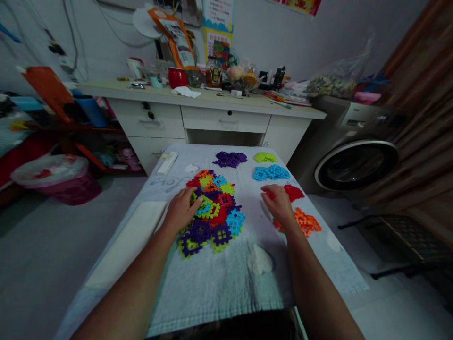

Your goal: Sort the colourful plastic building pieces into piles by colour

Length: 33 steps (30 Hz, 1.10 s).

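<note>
My left hand [180, 208] lies at the left edge of a mixed pile of notched plastic building tiles [224, 199], thumb and fingers apart, touching green tiles [208, 210]. Purple tiles [200, 231], with square openings, lie at the pile's near side. To the right, my right hand [279, 202] is closed beside the red tiles [293, 192]; a bit of red shows between its thumb and fingers. Partly under its wrist are orange tiles [307, 223]. Farther back lie blue tiles [271, 173], light green tiles [265, 157] and purple tiles [230, 159] in separate heaps.
A pale cloth [226, 278] covers the table. A white box [167, 163] lies at its far left. Behind stands a cluttered white desk [205, 113], with a washing machine [348, 146] to the right. A pink bin [60, 182] and a stool [406, 236] stand on the floor.
</note>
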Available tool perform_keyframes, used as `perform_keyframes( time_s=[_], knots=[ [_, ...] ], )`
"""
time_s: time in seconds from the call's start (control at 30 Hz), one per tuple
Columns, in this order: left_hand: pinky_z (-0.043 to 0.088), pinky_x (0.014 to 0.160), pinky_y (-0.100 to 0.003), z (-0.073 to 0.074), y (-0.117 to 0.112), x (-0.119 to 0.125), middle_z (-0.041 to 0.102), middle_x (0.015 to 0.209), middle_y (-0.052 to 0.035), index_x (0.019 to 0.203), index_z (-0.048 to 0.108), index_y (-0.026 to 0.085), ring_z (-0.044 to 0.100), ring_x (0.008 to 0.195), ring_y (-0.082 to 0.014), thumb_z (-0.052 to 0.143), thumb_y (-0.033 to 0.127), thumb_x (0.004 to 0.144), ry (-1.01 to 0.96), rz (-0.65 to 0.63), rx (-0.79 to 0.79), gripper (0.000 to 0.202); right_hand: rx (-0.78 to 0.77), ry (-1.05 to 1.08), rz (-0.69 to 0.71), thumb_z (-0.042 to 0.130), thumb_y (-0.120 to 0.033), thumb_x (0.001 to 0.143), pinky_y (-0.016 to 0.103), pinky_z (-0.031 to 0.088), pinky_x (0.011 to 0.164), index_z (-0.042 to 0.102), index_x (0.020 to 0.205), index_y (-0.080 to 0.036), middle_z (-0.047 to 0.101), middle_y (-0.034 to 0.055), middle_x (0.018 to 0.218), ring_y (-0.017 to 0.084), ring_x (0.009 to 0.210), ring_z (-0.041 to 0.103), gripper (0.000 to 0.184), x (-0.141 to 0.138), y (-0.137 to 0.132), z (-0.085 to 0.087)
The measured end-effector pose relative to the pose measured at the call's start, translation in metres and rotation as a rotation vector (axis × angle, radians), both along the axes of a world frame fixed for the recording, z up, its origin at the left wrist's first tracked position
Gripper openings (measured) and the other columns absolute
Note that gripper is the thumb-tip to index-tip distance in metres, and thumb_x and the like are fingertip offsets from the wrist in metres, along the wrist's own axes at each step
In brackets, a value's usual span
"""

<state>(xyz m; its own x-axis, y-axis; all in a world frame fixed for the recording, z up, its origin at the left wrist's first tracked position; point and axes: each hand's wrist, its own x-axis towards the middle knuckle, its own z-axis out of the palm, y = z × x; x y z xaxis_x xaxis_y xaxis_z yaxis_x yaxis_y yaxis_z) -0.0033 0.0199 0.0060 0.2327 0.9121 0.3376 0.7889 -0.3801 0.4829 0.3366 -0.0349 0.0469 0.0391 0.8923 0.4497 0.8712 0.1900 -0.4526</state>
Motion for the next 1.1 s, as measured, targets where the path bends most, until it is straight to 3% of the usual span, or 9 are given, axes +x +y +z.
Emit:
perform_keyframes(
  time_s=[0.13,0.3,0.53,0.67,0.77,0.93,1.1],
  knots=[
    [0.045,0.102,-0.042,0.002,-0.001,0.0,0.06,0.123,-0.0139,0.125,0.055,0.015,0.057,0.116,-0.027,0.042,0.05,0.091,-0.011,0.006,-0.004,0.051,-0.164,0.02,0.323,0.06,-0.026,0.084,0.036,0.044,0.089,0.068,0.102,-0.018,0.068,0.0089,0.098,0.021,0.095,0.06,0.021,-0.035,-0.003,-0.01],
    [0.044,0.104,-0.042,0.004,-0.003,0.001,0.06,0.122,-0.0123,0.123,0.056,0.017,0.057,0.116,-0.026,0.041,0.047,0.091,-0.021,-0.001,-0.018,0.047,-0.32,0.027,0.431,0.064,-0.024,0.082,0.032,0.043,0.083,0.068,0.095,-0.017,0.066,0.006,0.092,0.018,0.087,0.059,0.015,-0.047,-0.01,-0.011],
    [0.044,0.102,-0.041,0.006,-0.003,0.001,0.061,0.12,-0.0116,0.123,0.056,0.018,0.057,0.114,-0.0261,0.043,0.046,0.09,-0.021,-0.004,-0.014,0.045,-0.499,0.249,0.408,0.061,-0.014,0.076,0.023,0.042,0.067,0.064,0.09,-0.018,0.061,-0.0013,0.077,0.012,0.071,0.055,0.016,-0.052,-0.012,-0.011],
    [0.044,0.102,-0.042,0.006,-0.002,0.001,0.061,0.121,-0.0124,0.122,0.056,0.017,0.057,0.115,-0.0265,0.043,0.046,0.09,-0.024,-0.005,-0.016,0.046,-0.539,0.423,0.383,0.059,-0.017,0.074,0.021,0.038,0.058,0.064,0.096,-0.018,0.057,-0.0039,0.071,0.01,0.063,0.05,0.023,-0.051,-0.01,-0.015],
    [0.043,0.104,-0.042,0.005,-0.002,0.001,0.06,0.123,-0.0134,0.123,0.055,0.015,0.056,0.116,-0.0265,0.042,0.047,0.091,-0.026,-0.006,-0.024,0.048,-0.555,0.568,0.361,0.058,-0.02,0.071,0.021,0.037,0.056,0.063,0.089,-0.018,0.056,-0.0039,0.069,0.01,0.06,0.049,0.019,-0.049,-0.008,-0.017],
    [0.044,0.103,-0.043,0.005,-0.002,0.002,0.06,0.124,-0.0137,0.123,0.055,0.015,0.056,0.117,-0.0272,0.043,0.048,0.09,-0.025,0.002,-0.022,0.048,-0.409,0.72,0.29,0.06,-0.028,0.07,0.021,0.037,0.056,0.059,0.083,-0.018,0.054,-0.0035,0.068,0.011,0.061,0.049,0.016,-0.044,-0.002,-0.022],
    [0.045,0.102,-0.042,0.006,-0.002,0.002,0.061,0.121,-0.0125,0.122,0.056,0.017,0.058,0.114,-0.0268,0.044,0.047,0.09,-0.019,-0.006,-0.013,0.046,-0.245,0.583,0.135,0.059,-0.031,0.07,0.022,0.036,0.055,0.061,0.08,-0.019,0.05,-0.003,0.065,0.012,0.06,0.046,0.016,-0.033,0.007,-0.012]
  ],
)
